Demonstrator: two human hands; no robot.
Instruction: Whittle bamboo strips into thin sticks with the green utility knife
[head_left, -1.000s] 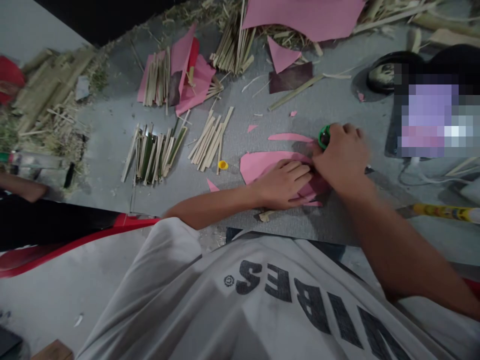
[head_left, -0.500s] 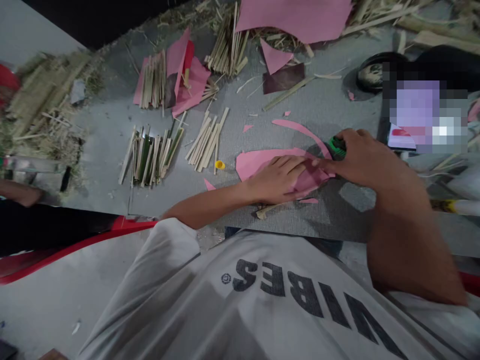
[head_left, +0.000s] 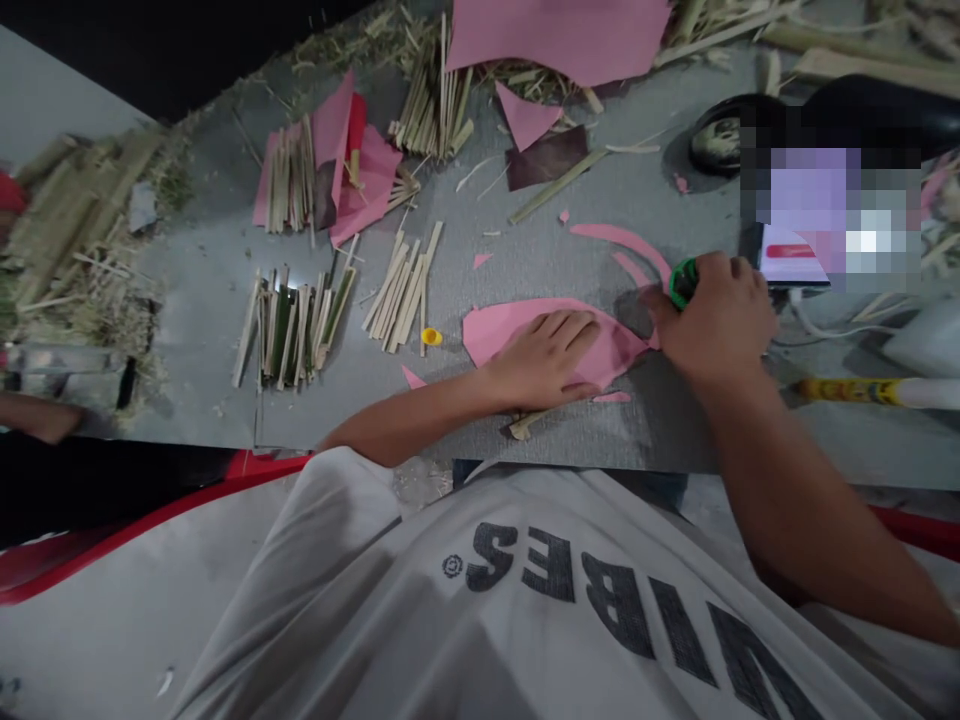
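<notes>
My left hand (head_left: 546,355) lies flat with fingers stretched out on a leaf-shaped piece of pink paper (head_left: 491,325). At the paper's pointed right end, my right hand (head_left: 716,315) is closed around a small green-edged dark object (head_left: 683,283), whose kind I cannot make out. The right fingertips are close to the paper's tip and hide part of it. A curved pink strip (head_left: 619,236) runs up from beside the right thumb, with a shorter pink sliver (head_left: 631,268) below it. Under the left wrist sits a short piece of bamboo (head_left: 523,428).
Bundles of bamboo sticks (head_left: 300,330) and a yellow cap (head_left: 432,337) lie to the left on the grey table (head_left: 420,410). A larger pink sheet (head_left: 559,40) is at the back. On the right are a lit phone (head_left: 795,255) and a yellow-and-white tube (head_left: 862,391). Another person's arm (head_left: 34,410) shows at far left.
My right hand has turned and its forearm has swung inward, uncovering the yellow tube. A short pink sliver now shows beside the curved strip. My left hand stays flat on the paper.
</notes>
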